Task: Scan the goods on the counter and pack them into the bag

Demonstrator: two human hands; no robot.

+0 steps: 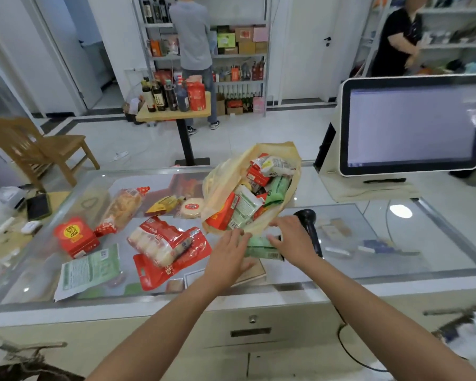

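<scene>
While bag (222, 182) bulges mid-frame, left hand (228, 257) flat against green packet (261, 250); right hand (291, 237), grip unclear; goods (171, 243) wait lower left.

- bag (220, 182) — pale yellowish and see-through; the stuff inside shows red, mint green and white
- green packet (259, 247) between my left hand (228, 257) and right hand (291, 237): light green, black-and-white barcode strip
- scanner (305, 215): plain black
- box (76, 237): red with a round yellow badge
- flat packet (90, 270): green and white, small print all over
- pack of rolls (165, 246) — red wrapper, creamy white pieces showing through
- round cake (191, 208): pale cream, red label in the middle
- snack packet (164, 204): yellow
- bread pack (121, 210): golden-orange, red-and-white ends
- screen (415, 125): white frame, black border, washed-out grey display
- chair (39, 149): light brown wood
</scene>
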